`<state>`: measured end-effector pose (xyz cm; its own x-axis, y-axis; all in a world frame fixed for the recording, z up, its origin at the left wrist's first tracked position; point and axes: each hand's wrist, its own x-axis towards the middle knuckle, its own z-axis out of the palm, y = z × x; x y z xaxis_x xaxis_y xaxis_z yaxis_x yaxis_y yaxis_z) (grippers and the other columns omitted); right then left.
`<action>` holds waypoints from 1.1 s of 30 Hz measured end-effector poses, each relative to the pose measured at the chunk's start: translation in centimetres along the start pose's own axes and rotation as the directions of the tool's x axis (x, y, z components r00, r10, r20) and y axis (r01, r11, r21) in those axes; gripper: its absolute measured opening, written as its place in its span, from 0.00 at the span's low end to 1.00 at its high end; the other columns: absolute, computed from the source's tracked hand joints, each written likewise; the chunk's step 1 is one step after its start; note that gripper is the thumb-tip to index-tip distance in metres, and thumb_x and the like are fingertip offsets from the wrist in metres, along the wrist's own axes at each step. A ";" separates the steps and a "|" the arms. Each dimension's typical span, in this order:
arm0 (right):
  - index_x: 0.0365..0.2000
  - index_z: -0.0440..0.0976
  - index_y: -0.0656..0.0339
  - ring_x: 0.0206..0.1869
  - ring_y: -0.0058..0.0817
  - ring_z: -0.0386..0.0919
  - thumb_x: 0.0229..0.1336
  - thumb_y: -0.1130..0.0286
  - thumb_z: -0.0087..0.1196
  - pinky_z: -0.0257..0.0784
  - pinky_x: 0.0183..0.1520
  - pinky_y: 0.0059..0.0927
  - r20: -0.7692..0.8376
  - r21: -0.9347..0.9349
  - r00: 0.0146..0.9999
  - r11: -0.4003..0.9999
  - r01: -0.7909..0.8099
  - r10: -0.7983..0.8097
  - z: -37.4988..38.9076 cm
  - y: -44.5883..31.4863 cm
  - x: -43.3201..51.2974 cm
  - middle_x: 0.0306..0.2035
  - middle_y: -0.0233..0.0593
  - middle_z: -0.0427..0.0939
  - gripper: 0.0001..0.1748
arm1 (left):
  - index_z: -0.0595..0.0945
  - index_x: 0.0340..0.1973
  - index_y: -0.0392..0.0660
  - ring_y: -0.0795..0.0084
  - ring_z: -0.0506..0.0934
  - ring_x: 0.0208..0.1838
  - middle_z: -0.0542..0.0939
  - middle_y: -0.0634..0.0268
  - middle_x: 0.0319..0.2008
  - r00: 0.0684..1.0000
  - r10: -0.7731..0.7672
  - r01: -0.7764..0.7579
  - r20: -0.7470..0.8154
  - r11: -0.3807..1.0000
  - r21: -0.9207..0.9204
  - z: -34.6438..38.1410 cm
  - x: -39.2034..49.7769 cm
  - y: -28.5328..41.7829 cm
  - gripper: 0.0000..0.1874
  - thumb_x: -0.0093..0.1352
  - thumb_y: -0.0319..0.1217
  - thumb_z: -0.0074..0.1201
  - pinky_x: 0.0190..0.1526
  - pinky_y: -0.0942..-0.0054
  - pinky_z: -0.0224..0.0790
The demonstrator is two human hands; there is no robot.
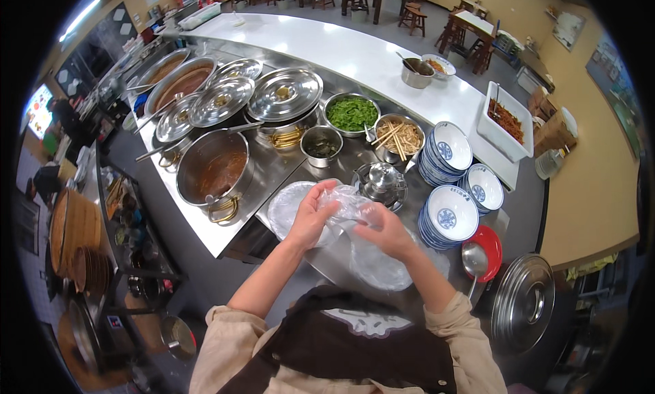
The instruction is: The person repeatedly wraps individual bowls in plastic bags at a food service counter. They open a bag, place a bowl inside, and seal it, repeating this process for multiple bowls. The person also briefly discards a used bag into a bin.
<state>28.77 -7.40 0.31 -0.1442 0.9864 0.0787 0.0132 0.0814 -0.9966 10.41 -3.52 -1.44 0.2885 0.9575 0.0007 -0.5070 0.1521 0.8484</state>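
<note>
Between my two hands, over the steel counter, is a crumpled clear plastic bag (344, 202). My left hand (313, 217) grips its left side, with the thumb across it. The fingers of my right hand (387, 230) are closed on its right side. Below and to the left lies a round dish covered in clear plastic (287, 210); another plastic-covered round dish (381, 266) is under my right forearm. Just behind the bag stands a steel teapot (383, 181). Stacked white bowls with blue patterns (448, 217) are to the right of my right hand.
At left stands a steel pot of reddish-brown sauce (220, 166), near lidded pots (284, 94). Behind are bowls of chopped greens (352, 112) and shredded food with chopsticks (401, 133). A ladle (475, 261) rests in a red bowl (492, 245) at right. A person (69, 117) is far left.
</note>
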 end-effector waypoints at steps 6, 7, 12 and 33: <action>0.34 0.73 0.66 0.32 0.14 0.70 0.52 0.76 0.51 0.67 0.36 0.17 -0.214 0.041 0.976 0.998 0.039 -0.030 -0.8 -0.9 1.1 0.34 0.34 0.75 0.07 | 0.67 0.53 0.40 0.74 0.72 0.48 0.71 0.62 0.47 0.999 -0.020 0.020 -0.029 1.000 -0.018 1.2 0.8 0.8 0.25 0.61 0.18 0.52 0.51 0.75 0.65; 0.33 0.73 0.67 0.32 0.14 0.70 0.53 0.77 0.50 0.67 0.37 0.17 -0.251 0.078 0.966 0.993 0.088 -0.066 -1.3 -1.3 1.0 0.34 0.35 0.75 0.07 | 0.67 0.53 0.40 0.74 0.72 0.47 0.72 0.62 0.47 0.998 -0.027 0.025 -0.053 0.999 -0.042 1.1 1.0 0.8 0.24 0.61 0.18 0.52 0.51 0.76 0.65; 0.32 0.67 0.61 0.29 0.15 0.73 0.64 0.70 0.40 0.71 0.33 0.18 -0.237 0.576 0.971 0.802 0.160 -0.024 -3.2 -3.0 0.3 0.29 0.33 0.75 0.07 | 0.70 0.45 0.38 0.71 0.76 0.41 0.74 0.60 0.41 0.971 -0.033 -0.022 -0.236 0.974 -0.226 0.1 2.5 0.7 0.14 0.63 0.18 0.48 0.42 0.80 0.71; 0.44 0.68 0.67 0.33 0.19 0.71 0.60 0.69 0.47 0.66 0.37 0.19 -0.467 -0.093 0.883 0.992 -0.088 0.035 -5.9 -1.7 0.0 0.32 0.35 0.73 0.14 | 0.80 0.33 0.37 0.81 0.75 0.31 0.80 0.66 0.28 0.997 -0.071 0.063 0.044 0.986 0.156 0.1 0.9 1.6 0.06 0.64 0.27 0.54 0.35 0.82 0.68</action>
<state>34.58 -6.75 2.18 0.3352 0.9410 0.0461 0.1175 0.0068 -0.9931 9.93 -2.39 -0.02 0.3589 0.9327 -0.0363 -0.3545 0.1723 0.9190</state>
